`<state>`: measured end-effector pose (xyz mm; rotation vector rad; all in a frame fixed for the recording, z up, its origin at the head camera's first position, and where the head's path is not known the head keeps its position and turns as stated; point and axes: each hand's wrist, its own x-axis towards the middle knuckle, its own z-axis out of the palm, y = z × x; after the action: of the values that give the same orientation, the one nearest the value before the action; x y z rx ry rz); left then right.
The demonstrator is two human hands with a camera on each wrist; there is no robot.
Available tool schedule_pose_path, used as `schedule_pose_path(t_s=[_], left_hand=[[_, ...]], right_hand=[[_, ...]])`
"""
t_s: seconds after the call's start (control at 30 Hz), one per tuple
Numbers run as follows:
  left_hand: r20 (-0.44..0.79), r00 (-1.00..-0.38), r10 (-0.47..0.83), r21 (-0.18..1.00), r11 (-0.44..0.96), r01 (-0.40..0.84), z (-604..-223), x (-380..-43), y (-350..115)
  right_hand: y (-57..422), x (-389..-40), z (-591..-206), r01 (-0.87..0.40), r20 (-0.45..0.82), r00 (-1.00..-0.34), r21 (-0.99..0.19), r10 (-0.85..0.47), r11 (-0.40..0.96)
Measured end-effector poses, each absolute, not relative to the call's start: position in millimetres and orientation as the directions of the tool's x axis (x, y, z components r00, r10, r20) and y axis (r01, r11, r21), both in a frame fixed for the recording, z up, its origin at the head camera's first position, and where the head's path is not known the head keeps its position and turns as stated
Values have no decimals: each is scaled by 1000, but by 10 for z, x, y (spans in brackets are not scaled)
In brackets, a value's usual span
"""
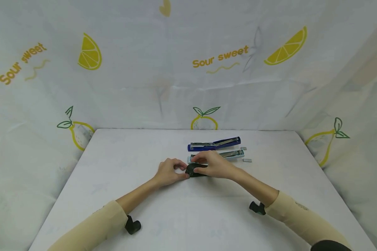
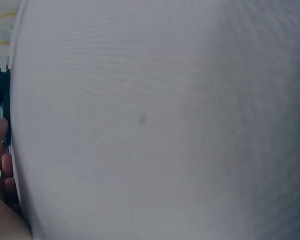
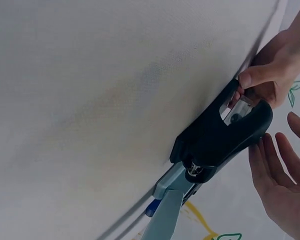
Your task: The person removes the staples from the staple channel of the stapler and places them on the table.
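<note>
A small black stapler lies between both hands near the middle of the white table. My left hand pinches its left end. In the right wrist view, the left thumb lies on that end, with fingertips showing behind it. My right hand arches over the stapler from the right. Seen from the right wrist, its fingers are fairly straight and their tips touch the stapler's upper side. Only a dark edge of the stapler shows in the left wrist view, beside part of the left hand.
Just behind the hands lies an opened light blue stapler, partly covered by the right hand. Farther back is an opened dark blue stapler. Small grey staple strips lie to their right. A lemon-printed white cloth hangs behind the table.
</note>
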<state>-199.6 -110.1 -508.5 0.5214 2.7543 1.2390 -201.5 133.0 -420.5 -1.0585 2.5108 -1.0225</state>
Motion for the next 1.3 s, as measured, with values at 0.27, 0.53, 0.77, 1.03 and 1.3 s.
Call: schedule_pose_path(t_s=[0.27,0.53,0.77,1.03,1.3], left_hand=[[85,-944,318,766,585,266,-5098,-1968,-1101],[90,-943,321,773,575,269,-5102,-1950,-1119],[68,-942,329,773,579,258,-5100,-1980,-1117],[60,-939,338,764,590,261,-5100,-1994,-1107],[52,-936,349,770,582,260,-5085,-1982,-1097]], right_hand=[[1187,-2054,-4229,-616,15,-700,-519,-714,593],[1134,-2115,-4255,-618,-37,-697,-475,-716,626],[1170,-2153,-4210,-633,-24,-683,-480,-730,608],[1294,-2146,-4038,-608,-15,-701,-511,-713,608],[1479,-2053,-3893,-579,39,-742,-540,-669,610]])
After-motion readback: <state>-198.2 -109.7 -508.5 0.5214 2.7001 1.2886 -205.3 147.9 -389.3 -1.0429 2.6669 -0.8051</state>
